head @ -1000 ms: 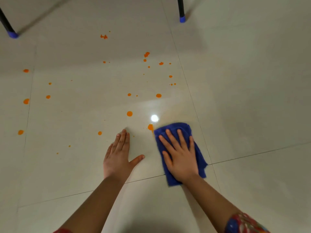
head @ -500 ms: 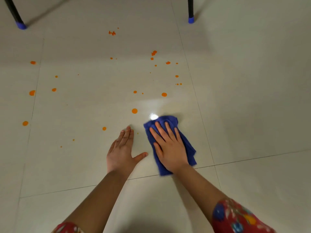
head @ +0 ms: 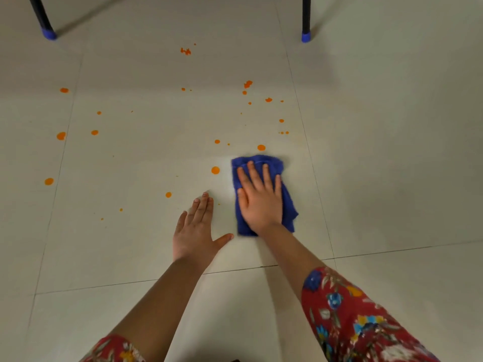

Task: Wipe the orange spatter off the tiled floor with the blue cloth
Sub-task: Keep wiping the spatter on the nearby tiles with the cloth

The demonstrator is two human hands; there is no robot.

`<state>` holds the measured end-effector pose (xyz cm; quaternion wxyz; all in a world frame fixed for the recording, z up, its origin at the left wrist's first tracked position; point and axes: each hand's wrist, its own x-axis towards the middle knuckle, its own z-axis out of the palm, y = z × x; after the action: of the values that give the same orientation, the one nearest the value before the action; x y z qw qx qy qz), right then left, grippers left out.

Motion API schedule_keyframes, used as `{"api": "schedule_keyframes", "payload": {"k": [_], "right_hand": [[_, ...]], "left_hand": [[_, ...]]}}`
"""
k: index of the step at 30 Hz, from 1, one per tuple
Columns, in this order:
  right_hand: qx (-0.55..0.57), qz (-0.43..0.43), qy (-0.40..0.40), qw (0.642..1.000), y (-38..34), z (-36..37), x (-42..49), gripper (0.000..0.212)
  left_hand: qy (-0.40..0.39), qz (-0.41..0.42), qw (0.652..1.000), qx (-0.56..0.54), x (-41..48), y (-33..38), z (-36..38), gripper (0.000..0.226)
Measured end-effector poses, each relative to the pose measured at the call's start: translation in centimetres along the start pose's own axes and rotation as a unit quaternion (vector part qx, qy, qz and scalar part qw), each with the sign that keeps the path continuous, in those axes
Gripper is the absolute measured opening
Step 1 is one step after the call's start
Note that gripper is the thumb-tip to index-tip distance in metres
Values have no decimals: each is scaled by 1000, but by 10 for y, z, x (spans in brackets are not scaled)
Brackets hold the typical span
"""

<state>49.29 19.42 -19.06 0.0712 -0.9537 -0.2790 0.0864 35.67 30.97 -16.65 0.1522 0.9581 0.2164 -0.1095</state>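
The blue cloth (head: 261,162) lies bunched on the pale tiled floor (head: 130,244), and my right hand (head: 258,199) presses flat on it with straight fingers. An orange drop (head: 215,170) sits just left of the cloth, another (head: 261,147) just beyond its far edge. Many more orange spatter spots (head: 61,136) are scattered over the tile to the left and farther away, some as irregular blots (head: 247,84). My left hand (head: 194,231) rests flat on the floor beside the cloth, fingers straight, thumb spread toward it.
Two dark furniture legs with blue caps stand at the far edge, one at the left (head: 48,33) and one at the right (head: 305,36). Grout lines cross the floor near my forearms.
My right hand has pushed the cloth forward, away from me. The orange drop that lay at the cloth's left corner is gone. My left hand stays planted.
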Motion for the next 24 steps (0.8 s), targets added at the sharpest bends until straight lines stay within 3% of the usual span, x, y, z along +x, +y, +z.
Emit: {"api": "schedule_keyframes", "payload": {"k": [4, 6, 8, 11, 13, 15, 17, 20, 22, 24], "right_hand": [[-23, -130, -15, 991, 4, 10, -66, 54], [-32, -80, -11, 996, 31, 9, -80, 54], [-31, 30, -1, 999, 50, 5, -70, 55], [-19, 120, 15, 992, 39, 1, -25, 58], [-14, 78, 12, 997, 9, 2, -5, 58], [-15, -44, 6, 999, -20, 7, -10, 55], [-45, -189, -8, 981, -30, 12, -43, 53], [-62, -308, -40, 949, 4, 7, -73, 54], [-77, -281, -26, 956, 33, 4, -58, 54], [-62, -146, -3, 987, 41, 0, -22, 53]], "left_hand": [[40, -30, 998, -28, -18, -11, 3, 94], [53, -63, 996, -44, -32, -23, 7, 98], [63, -93, 993, -46, -44, -34, 11, 104], [40, -117, 992, -38, -52, -47, 19, 109], [32, -116, 992, -39, -52, -49, 22, 110], [29, -118, 992, -44, -51, -49, 22, 110], [28, -118, 991, -47, -51, -48, 21, 110], [29, -118, 991, -53, -49, -49, 20, 109], [30, -115, 992, -45, -50, -50, 22, 109], [36, -115, 992, -43, -51, -51, 23, 109]]}}
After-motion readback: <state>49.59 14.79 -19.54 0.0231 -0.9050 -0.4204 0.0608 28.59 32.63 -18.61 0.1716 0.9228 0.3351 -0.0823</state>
